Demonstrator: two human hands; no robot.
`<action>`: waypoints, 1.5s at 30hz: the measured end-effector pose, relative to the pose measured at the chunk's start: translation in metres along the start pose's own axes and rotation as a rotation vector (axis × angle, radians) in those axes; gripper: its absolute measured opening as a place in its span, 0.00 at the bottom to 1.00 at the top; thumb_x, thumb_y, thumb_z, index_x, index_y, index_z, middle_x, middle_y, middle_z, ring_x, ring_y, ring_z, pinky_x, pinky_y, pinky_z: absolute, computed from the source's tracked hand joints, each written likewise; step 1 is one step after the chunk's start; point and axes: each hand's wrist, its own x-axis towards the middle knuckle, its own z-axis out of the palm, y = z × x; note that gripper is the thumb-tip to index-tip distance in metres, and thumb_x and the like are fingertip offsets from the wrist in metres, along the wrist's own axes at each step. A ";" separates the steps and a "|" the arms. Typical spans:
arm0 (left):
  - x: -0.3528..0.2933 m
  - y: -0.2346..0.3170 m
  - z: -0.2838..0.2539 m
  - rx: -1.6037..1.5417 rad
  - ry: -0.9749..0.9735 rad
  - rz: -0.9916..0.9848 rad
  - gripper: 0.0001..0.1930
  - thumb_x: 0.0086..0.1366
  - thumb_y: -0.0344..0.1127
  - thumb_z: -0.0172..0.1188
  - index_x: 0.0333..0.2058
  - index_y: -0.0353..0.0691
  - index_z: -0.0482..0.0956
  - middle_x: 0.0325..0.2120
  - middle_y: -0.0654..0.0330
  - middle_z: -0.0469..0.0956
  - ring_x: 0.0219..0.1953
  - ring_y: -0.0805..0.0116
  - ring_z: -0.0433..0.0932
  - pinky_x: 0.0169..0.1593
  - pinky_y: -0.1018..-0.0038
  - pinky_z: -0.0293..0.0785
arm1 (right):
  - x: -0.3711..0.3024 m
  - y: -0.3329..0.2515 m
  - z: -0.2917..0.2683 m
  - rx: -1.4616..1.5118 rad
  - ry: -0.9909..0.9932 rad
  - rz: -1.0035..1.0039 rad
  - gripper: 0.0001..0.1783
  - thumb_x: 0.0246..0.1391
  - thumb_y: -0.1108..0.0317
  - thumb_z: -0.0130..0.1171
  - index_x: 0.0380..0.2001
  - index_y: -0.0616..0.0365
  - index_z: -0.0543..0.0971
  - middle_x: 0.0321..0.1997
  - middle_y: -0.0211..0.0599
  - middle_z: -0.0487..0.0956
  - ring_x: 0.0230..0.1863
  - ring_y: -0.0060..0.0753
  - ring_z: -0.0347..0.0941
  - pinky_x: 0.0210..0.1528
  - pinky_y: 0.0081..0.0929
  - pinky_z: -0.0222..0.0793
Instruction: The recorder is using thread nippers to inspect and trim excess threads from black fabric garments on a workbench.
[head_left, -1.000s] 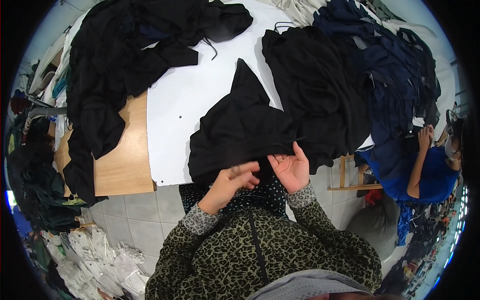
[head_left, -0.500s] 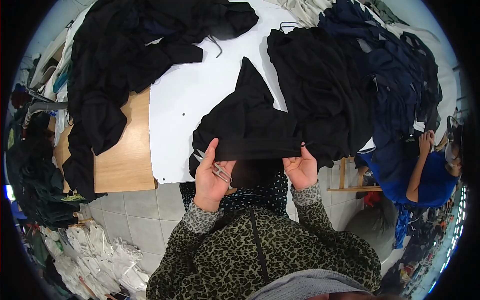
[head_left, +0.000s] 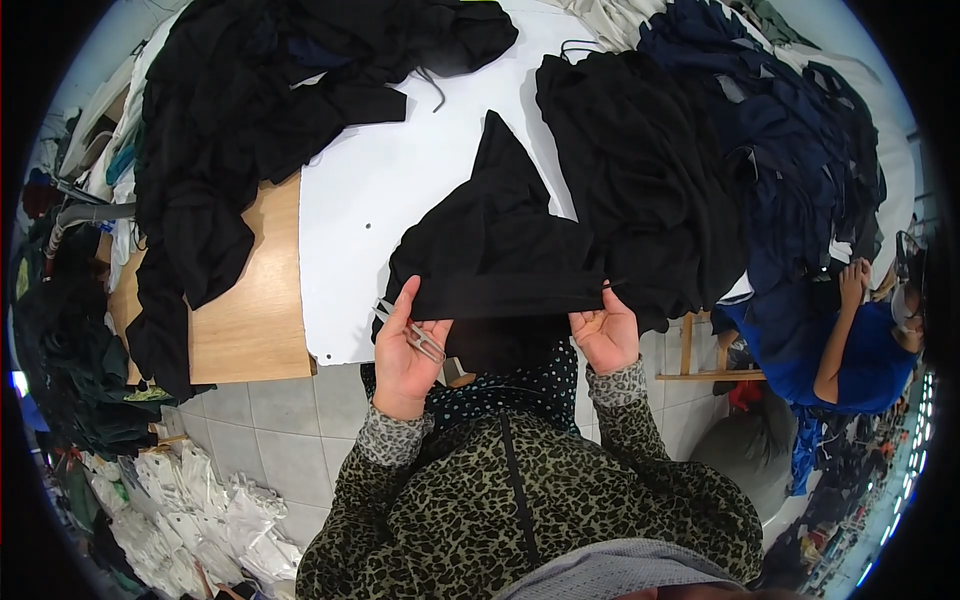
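Black garment (head_left: 490, 240) lies on the white tabletop (head_left: 345, 250), over its near edge. From where I stand, a dark heap of clothes (head_left: 195, 240) sits at left; next comes the left hand (head_left: 408, 365), its grip pinching one end of the garment's band (head_left: 510, 297), metal snips (head_left: 427, 342) also in it; then the right hand (head_left: 608, 340), its grip pinching the other end; beyond, a black pile (head_left: 640, 170), a navy pile (head_left: 785, 180) and a co-worker (head_left: 865, 345) in blue.

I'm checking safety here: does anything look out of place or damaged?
No spill or damage stands out. Slightly odd: the left hand grips the black garment while holding metal snips, which could nick it.
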 end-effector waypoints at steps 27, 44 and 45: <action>0.009 -0.029 -0.005 0.202 0.058 0.050 0.24 0.63 0.21 0.51 0.58 0.36 0.62 0.43 0.54 0.75 0.45 0.65 0.76 0.54 0.67 0.72 | -0.004 0.055 0.011 -0.374 0.116 -0.010 0.10 0.59 0.62 0.56 0.27 0.56 0.75 0.31 0.34 0.78 0.35 0.31 0.74 0.43 0.31 0.71; 0.002 -0.037 0.002 0.394 0.004 0.203 0.24 0.61 0.20 0.55 0.56 0.33 0.65 0.35 0.57 0.76 0.37 0.69 0.78 0.44 0.72 0.77 | -0.001 0.045 0.002 -0.344 -0.003 -0.054 0.11 0.63 0.62 0.49 0.32 0.57 0.74 0.33 0.31 0.78 0.33 0.28 0.72 0.46 0.31 0.71; 0.002 -0.038 0.002 0.394 0.003 0.201 0.24 0.61 0.20 0.55 0.56 0.33 0.65 0.35 0.57 0.76 0.37 0.69 0.78 0.44 0.72 0.77 | 0.001 0.045 0.000 -0.333 -0.034 -0.056 0.11 0.63 0.62 0.49 0.32 0.57 0.74 0.33 0.31 0.77 0.33 0.27 0.72 0.46 0.32 0.71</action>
